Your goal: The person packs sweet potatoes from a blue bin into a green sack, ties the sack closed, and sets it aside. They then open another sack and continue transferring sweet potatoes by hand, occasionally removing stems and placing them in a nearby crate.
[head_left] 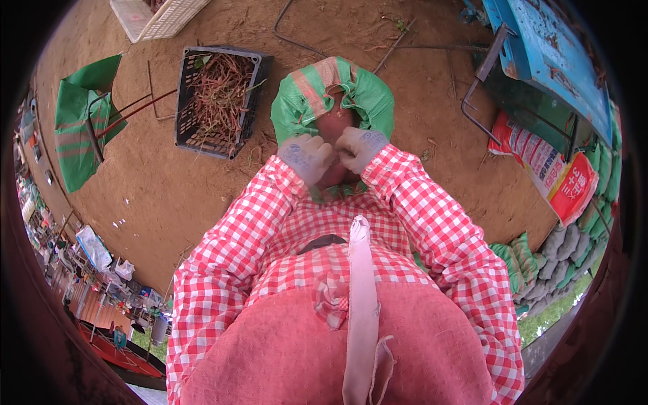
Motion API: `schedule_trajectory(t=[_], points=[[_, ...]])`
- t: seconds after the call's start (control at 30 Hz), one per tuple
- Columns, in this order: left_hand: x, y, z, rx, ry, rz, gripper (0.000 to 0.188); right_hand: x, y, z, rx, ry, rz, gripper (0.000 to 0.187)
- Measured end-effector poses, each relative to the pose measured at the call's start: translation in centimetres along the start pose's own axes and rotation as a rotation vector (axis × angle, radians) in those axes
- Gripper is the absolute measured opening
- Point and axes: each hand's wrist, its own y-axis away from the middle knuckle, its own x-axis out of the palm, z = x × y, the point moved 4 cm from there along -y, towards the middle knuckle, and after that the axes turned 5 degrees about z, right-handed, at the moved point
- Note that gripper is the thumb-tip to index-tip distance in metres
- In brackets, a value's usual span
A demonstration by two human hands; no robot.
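Observation:
A green woven sack with tan stripes stands upright in front of me, its mouth spread wide and its edge folded outward. Reddish-brown contents show inside, too indistinct to name. Over the near part of the mouth are both my hands, in pale gloves with bluish marks. My left hand is closed, fingers curled toward the middle. Close beside it, my right hand is closed too, its fingertips pinched together. Whatever lies between the fingers of either hand is too small or hidden to make out.
Left of the sack, a black plastic crate holds thin reddish roots or stems. Beyond it a green bag hangs by a metal frame. A white crate stands far left. At right are a blue metal machine, a red printed bag and stacked sacks.

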Motion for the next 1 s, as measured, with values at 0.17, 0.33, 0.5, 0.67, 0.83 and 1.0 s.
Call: schedule_trajectory(t=[0.17, 0.33, 0.5, 0.67, 0.83, 1.0], points=[[1.4, 0.8, -0.8, -0.103, 0.08, 0.179, 0.016, 1.0, -0.4, 0.9, -0.057, 0.416, 0.2, 0.018], [0.5, 1.3, -0.6, -0.338, 0.16, 0.31, 0.023, 1.0, 0.9, 0.7, 0.182, 0.235, -0.031, 0.012], [-3.4, 1.6, 0.0, -0.196, 0.202, -0.083, 0.024, -3.3, 7.0, -2.6, 0.412, -0.005, -0.378, 0.023], [-0.3, -0.8, -1.6, -0.103, 0.015, 0.234, 0.033, -1.4, 7.9, -1.2, 0.214, -0.092, -0.217, 0.028], [1.7, -3.2, -2.7, -0.209, -0.226, 0.695, 0.038, 3.5, 6.1, -0.3, 0.346, -0.257, -0.097, 0.038], [2.7, -3.7, -3.7, -0.163, -0.179, 0.693, 0.031, 4.7, 5.8, -1.2, 0.358, -0.384, 0.034, 0.043]])
